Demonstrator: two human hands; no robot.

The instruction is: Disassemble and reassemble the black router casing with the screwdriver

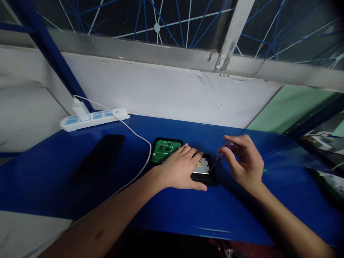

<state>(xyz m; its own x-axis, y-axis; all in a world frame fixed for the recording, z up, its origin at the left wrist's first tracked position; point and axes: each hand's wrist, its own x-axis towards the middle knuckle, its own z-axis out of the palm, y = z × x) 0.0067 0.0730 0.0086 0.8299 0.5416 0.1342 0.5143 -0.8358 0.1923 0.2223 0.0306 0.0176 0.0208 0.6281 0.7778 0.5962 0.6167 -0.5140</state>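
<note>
My left hand (182, 167) lies with its fingers spread over a black casing (212, 179) that holds a silver metal plate (202, 168). Between the thumb and fingers of my right hand (245, 163) is a screwdriver with a translucent purple handle (228, 147); its tip points down at the plate's right edge. Just left of the casing, a green circuit board (163, 148) sits in a black shell, partly covered by my left fingers.
A dark flat object (100, 156) lies on the blue table (172, 215) at the left. Behind it is a white power strip (96, 120), whose plugged-in charger trails a white cable (149, 147). Two tiny pale pieces lie behind the casing. A dark-and-white bundle (328, 186) is at the right.
</note>
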